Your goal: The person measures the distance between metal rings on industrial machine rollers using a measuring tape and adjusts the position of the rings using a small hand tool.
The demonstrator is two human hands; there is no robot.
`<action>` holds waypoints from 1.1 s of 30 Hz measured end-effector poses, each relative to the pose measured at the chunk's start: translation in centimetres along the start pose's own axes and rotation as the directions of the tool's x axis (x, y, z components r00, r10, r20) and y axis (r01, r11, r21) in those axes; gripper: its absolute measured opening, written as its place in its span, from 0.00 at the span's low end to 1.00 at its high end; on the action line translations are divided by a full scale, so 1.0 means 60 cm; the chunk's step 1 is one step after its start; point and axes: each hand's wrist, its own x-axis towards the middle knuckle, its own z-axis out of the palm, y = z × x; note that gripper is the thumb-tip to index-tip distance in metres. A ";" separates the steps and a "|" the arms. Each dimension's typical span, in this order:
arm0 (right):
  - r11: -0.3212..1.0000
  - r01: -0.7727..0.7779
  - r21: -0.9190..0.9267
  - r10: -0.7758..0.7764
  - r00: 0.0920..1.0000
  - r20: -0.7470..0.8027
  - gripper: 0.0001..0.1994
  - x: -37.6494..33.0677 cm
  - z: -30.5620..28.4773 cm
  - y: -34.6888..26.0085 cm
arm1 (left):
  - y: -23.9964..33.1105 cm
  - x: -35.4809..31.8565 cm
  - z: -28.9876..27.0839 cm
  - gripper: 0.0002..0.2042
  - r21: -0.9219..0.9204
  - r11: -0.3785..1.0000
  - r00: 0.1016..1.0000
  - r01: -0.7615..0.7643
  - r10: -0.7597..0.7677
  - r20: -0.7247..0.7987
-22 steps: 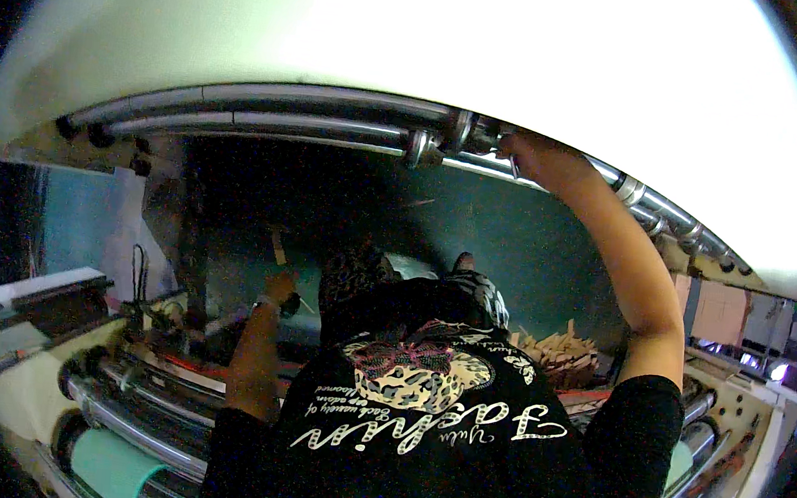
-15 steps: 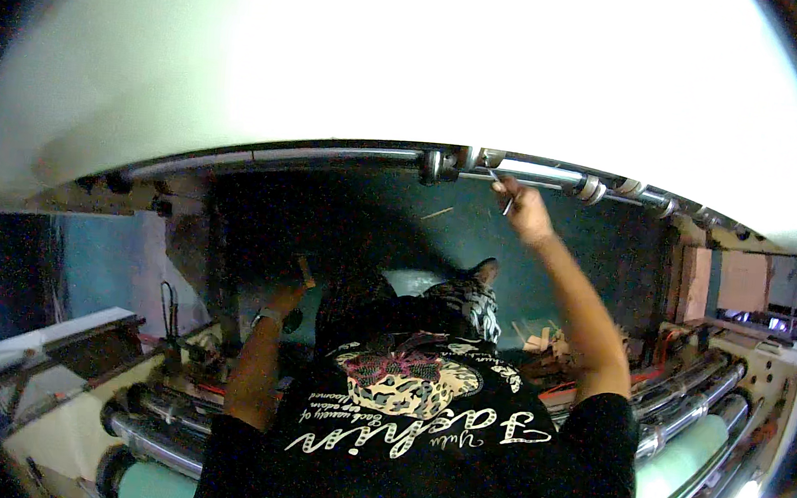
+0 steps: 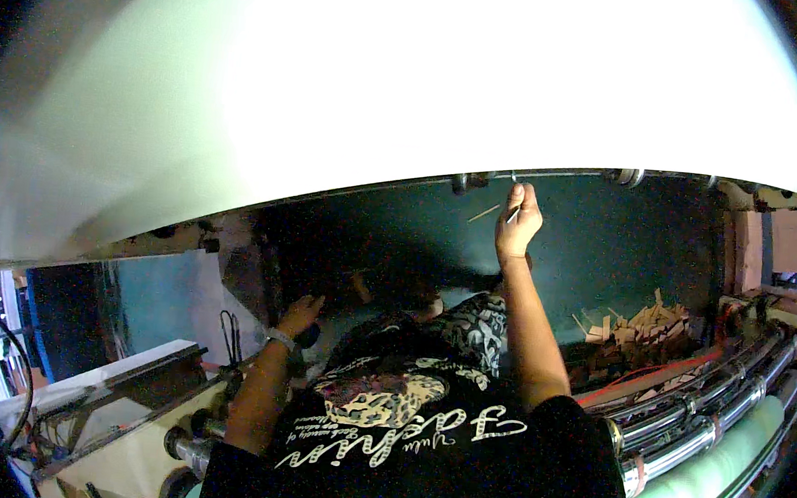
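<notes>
My right hand [image 3: 520, 219] is raised and closed around a slim metal tool [image 3: 513, 215]; its exact kind is too small to tell. The tool's upper end meets the lower edge of a large, bright white surface [image 3: 412, 72], beside a metal shaft with a dark collar [image 3: 461, 184]. My left hand [image 3: 300, 315] is low at the left, in dim light, its fingers stretched out and nothing visible in them. A small brown strip [image 3: 361, 287] lies beyond its fingertips. At its wrist is a light band [image 3: 280, 338].
Scraps of brown card [image 3: 645, 326] are heaped on the dark floor at right. Shiny rollers [image 3: 683, 440] and a pale green roll [image 3: 729, 453] run along the near right. A machine frame [image 3: 122, 433] with cables stands at the left. Another collar [image 3: 626, 178] sits farther right.
The view has turned and shifted, so the white edge now slants and covers more of the shaft. My right hand stays at the shaft with the tool. The left hand's fingers show more clearly.
</notes>
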 end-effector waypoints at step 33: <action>0.841 -0.470 0.269 0.281 0.803 0.526 0.22 -0.035 0.090 0.014 | -0.174 -0.039 0.023 0.24 0.542 0.836 0.990 -0.089 0.016 0.138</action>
